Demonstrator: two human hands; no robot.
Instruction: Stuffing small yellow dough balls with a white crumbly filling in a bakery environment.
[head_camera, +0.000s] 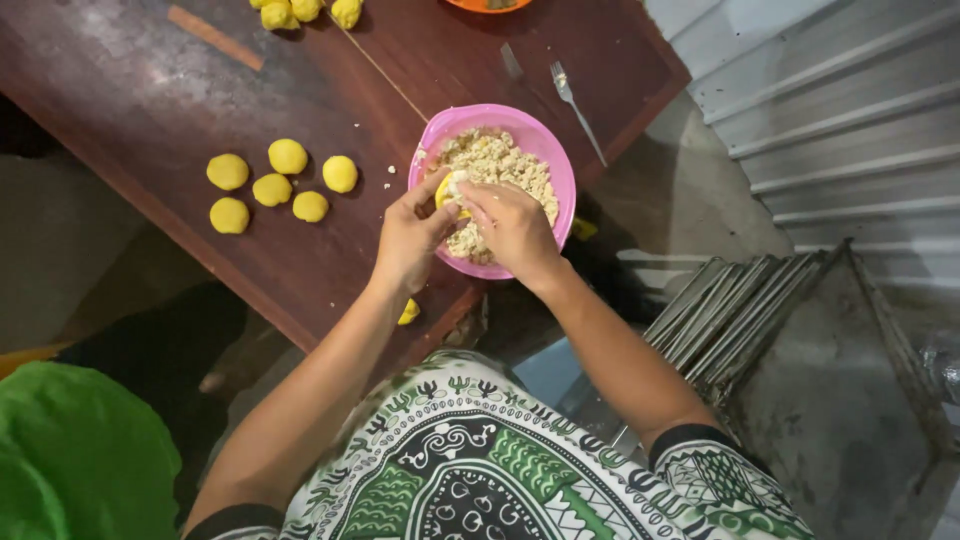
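Dark wooden desk (300, 250), frame centre: my left hand (408, 240) and right hand (513, 228) pinch a yellow dough piece (450, 190) over the pink bowl (560, 165); overfilling could split it.

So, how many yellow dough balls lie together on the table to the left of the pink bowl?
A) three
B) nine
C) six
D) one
C: six yellow dough balls lie in a loose group on the dark wooden table, left of the pink bowl, while the left hand and the right hand work over the bowl's crumbly filling.
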